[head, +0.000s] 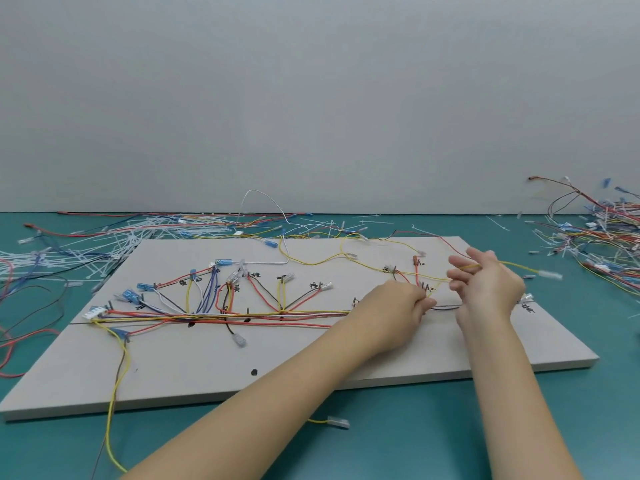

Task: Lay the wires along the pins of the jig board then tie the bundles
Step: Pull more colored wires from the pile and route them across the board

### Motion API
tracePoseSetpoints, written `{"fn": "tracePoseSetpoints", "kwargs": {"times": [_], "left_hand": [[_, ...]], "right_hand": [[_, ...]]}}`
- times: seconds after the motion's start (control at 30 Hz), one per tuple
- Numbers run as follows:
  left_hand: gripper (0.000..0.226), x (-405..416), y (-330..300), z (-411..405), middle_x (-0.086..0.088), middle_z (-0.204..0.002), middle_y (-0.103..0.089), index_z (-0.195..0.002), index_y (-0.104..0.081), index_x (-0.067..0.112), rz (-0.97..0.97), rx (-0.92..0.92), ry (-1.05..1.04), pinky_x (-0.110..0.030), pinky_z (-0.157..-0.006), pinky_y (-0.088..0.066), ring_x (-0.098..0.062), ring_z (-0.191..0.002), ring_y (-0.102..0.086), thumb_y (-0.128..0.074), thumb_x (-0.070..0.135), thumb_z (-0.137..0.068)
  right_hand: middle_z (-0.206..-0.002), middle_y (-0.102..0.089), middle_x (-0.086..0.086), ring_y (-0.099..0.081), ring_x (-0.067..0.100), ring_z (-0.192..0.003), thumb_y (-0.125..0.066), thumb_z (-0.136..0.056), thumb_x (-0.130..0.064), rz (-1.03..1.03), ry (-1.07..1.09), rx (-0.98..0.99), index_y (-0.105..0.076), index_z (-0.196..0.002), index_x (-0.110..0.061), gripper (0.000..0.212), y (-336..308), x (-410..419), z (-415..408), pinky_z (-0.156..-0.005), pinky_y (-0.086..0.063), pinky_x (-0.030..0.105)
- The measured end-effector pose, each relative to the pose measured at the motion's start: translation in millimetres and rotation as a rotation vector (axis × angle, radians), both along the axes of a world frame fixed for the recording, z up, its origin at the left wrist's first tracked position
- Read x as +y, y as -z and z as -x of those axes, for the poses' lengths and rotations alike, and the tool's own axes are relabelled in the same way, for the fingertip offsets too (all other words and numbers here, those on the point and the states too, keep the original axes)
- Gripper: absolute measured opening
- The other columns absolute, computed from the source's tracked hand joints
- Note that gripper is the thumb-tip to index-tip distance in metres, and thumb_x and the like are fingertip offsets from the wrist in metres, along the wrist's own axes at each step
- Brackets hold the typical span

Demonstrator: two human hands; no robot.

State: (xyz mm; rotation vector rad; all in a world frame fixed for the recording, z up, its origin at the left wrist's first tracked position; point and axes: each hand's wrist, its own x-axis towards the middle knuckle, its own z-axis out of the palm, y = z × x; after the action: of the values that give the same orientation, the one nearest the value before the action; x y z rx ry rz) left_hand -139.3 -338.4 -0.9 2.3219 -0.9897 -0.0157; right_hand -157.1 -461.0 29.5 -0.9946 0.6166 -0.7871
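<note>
The yellow wire (512, 265) runs through the fingers of the right hand (485, 285), pinched near the fingertips, and its clear-sleeved terminal (550, 274) hangs out past them to the right, off the edge of the jig board (381, 355). Back from the fingers it drops leftward toward the pins (424, 287) just beside the left hand (398, 306). That hand is curled, knuckles up, and appears to press or pinch the main bundle (242, 315) where it reaches the right part of the board; exactly what its fingertips hold is hidden under the hand.

Left of both hands the bundle lies along the board's centre line, with branches fanning up to blue connectors (142, 286) and labelled pin positions. No tie is visible on the bundle, so the person seems to be in the laying stage, routing this yellow wire to its branch.

The risks from here are mostly about tension. If the right fingers pull too hard, the wire could ride up over a pin top and slip off its route, or drag neighbouring red and black wires out of place beside the left fingers. If the left hand eases off, the bundle under it may spring loose. A second slack yellow wire (329, 259) loops on the board beyond the fingers, and could be confused with this one or snagged. The loose heap of wires (595, 233) to the right of the fingers could catch the dangling terminal.
</note>
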Motion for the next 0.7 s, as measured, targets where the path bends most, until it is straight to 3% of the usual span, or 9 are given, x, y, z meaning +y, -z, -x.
{"fn": "tracePoseSetpoints", "kwargs": {"times": [0.07, 0.2, 0.33, 0.47, 0.57, 0.7], "left_hand": [[0.037, 1, 0, -1, -0.015, -0.087, -0.065, -0.080, -0.059, 0.006, 0.010, -0.008, 0.001, -0.038, -0.074, -0.043, -0.028, -0.081, -0.051, -0.043, 0.030, -0.103], [0.030, -2, 1, -1, -0.014, -0.089, -0.062, -0.081, -0.057, 0.009, -0.008, -0.065, -0.023, -0.035, -0.068, -0.036, -0.027, -0.081, -0.047, -0.045, 0.028, -0.101], [0.026, -4, 3, -1, -0.012, -0.107, -0.059, -0.098, -0.060, 0.008, -0.027, -0.069, -0.043, -0.039, -0.084, -0.043, -0.029, -0.102, -0.053, -0.043, 0.028, -0.101], [0.024, -3, 3, 0, -0.010, -0.110, -0.053, -0.101, -0.060, 0.009, -0.003, -0.050, -0.047, -0.039, -0.087, -0.043, -0.029, -0.102, -0.054, -0.044, 0.027, -0.101], [0.024, -3, 3, 0, -0.009, -0.111, -0.053, -0.102, -0.060, 0.010, -0.015, -0.042, -0.046, -0.039, -0.087, -0.044, -0.029, -0.100, -0.054, -0.043, 0.027, -0.101], [0.023, -3, 3, 0, -0.010, -0.110, -0.054, -0.102, -0.060, 0.009, -0.018, -0.033, -0.037, -0.039, -0.088, -0.043, -0.028, -0.103, -0.053, -0.043, 0.025, -0.101]], "right_hand": [[-0.071, -0.063, 0.014, -0.040, 0.010, -0.028, -0.048, -0.093, -0.006, -0.126, 0.055, 0.038, -0.052, -0.084, -0.006, 0.010, 8, -10, -1, -0.032, -0.026, 0.015], [-0.064, -0.059, 0.013, -0.034, 0.010, -0.025, -0.043, -0.091, 0.000, -0.176, 0.153, 0.106, -0.045, -0.073, -0.009, 0.020, 13, -18, -6, -0.032, -0.022, 0.012], [-0.072, -0.050, 0.008, -0.036, 0.010, -0.045, -0.023, -0.094, 0.003, -0.348, 0.039, 0.133, -0.047, -0.098, 0.001, 0.025, 10, -27, -10, -0.031, -0.023, 0.013], [-0.073, -0.043, 0.004, -0.036, 0.010, -0.052, -0.020, -0.096, -0.001, -0.414, -0.022, 0.107, -0.047, -0.093, -0.001, 0.027, 11, -29, -9, -0.033, -0.026, 0.015], [-0.072, -0.042, 0.004, -0.036, 0.010, -0.051, -0.020, -0.095, -0.001, -0.430, -0.001, 0.102, -0.045, -0.102, -0.004, 0.027, 12, -29, -9, -0.034, -0.024, 0.014], [-0.070, -0.043, 0.002, -0.036, 0.009, -0.048, -0.021, -0.094, 0.000, -0.477, 0.024, 0.089, -0.040, -0.078, -0.008, 0.026, 13, -31, -9, -0.034, -0.022, 0.012]]}}
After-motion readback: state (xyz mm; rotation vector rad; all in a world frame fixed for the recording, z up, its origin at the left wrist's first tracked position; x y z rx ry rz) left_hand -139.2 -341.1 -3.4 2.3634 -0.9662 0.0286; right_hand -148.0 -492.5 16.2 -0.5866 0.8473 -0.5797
